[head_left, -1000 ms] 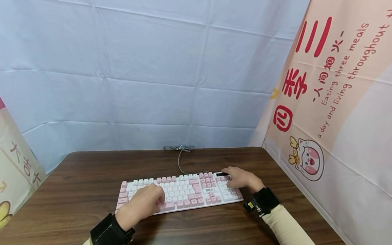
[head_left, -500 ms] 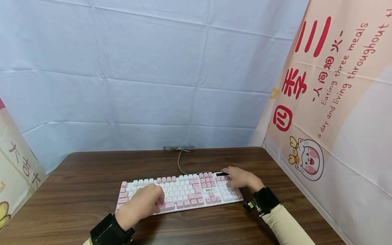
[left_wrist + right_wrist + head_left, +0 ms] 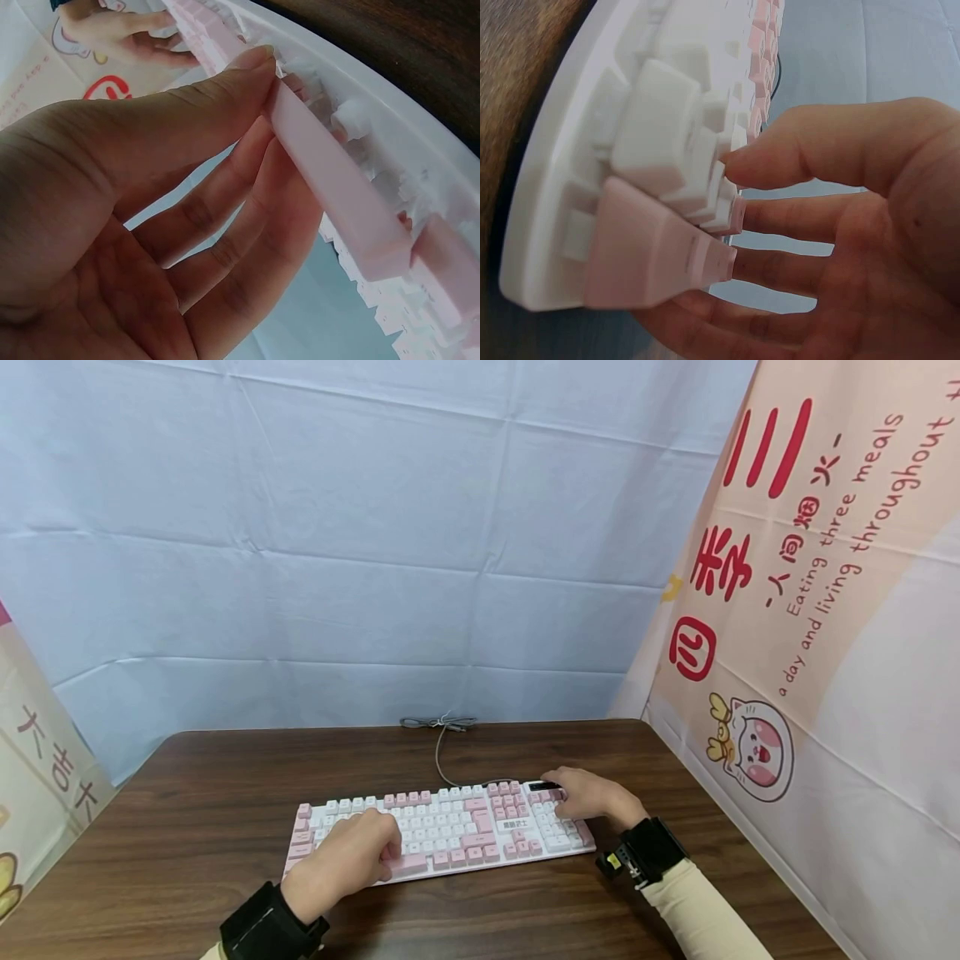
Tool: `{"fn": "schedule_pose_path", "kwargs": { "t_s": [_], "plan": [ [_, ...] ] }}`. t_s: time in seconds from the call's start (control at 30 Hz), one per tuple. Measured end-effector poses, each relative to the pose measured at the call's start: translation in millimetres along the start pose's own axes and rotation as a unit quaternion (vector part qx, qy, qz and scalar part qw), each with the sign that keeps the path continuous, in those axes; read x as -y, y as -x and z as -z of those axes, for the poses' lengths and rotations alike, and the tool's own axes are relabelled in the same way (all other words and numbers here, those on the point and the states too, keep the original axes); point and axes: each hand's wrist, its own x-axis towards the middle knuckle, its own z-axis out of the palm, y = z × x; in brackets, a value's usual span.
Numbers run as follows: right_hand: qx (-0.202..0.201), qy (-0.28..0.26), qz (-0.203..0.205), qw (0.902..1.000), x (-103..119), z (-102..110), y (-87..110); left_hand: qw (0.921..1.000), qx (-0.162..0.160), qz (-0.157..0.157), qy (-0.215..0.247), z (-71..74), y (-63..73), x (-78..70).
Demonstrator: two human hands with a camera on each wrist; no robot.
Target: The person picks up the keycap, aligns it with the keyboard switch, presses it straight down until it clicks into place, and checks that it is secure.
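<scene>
A pink and white keyboard [image 3: 446, 828] lies on the table. Over its left half, my left hand [image 3: 358, 852] is bent down onto the keys. The left wrist view has its thumb tip at the end of the long pink space bar [image 3: 337, 184], while its loosely bent fingers reach past the bar over the keys behind. My right hand [image 3: 594, 795] rests at the number pad with fingers spread towards the keyboard's top right corner. Seen from the right wrist, that thumb touches the white keys [image 3: 656, 127], and the fingers extend beyond a tall pink key [image 3: 637, 251].
A grey cable [image 3: 439, 756] runs from the keyboard to a tied bundle at the back of the brown wooden table [image 3: 262, 768]. A pale blue cloth [image 3: 360, 543] hangs behind, and a printed cloth [image 3: 832, 635] borders the right side.
</scene>
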Motion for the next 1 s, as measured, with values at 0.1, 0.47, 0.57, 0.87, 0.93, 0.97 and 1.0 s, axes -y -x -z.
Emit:
{"fn": "schedule_pose_path", "kwargs": {
  "t_s": [0.1,0.47,0.57,0.87,0.93,0.97,1.0],
  "plan": [
    [-0.001,0.002,-0.001,1.0000,0.5,0.2,-0.4,1.0000,0.001,0.004,0.002,0.0,-0.1,0.0],
    [0.003,-0.012,0.000,0.9999,1.2,0.9,1.0,0.9999,0.000,-0.011,-0.006,0.8,0.4,-1.0],
    [0.002,-0.009,-0.002,1.0000,1.4,0.9,0.6,0.9999,0.000,-0.011,-0.009,1.1,0.2,-1.0],
    [-0.005,-0.002,-0.011,0.9999,3.5,0.2,0.3,0.9998,-0.005,-0.008,-0.017,1.6,-0.5,-1.9],
    [-0.005,-0.003,-0.010,0.9999,3.8,0.2,0.6,0.9999,-0.001,-0.006,-0.014,1.7,-0.6,-2.1],
    [-0.004,-0.005,-0.010,0.9999,3.6,0.2,0.7,0.9999,0.001,-0.004,-0.013,1.7,-0.5,-2.2],
    [-0.005,-0.004,-0.009,0.9999,3.6,0.1,0.8,0.9999,0.003,-0.003,-0.012,1.7,-0.4,-2.3]
  ]
}}
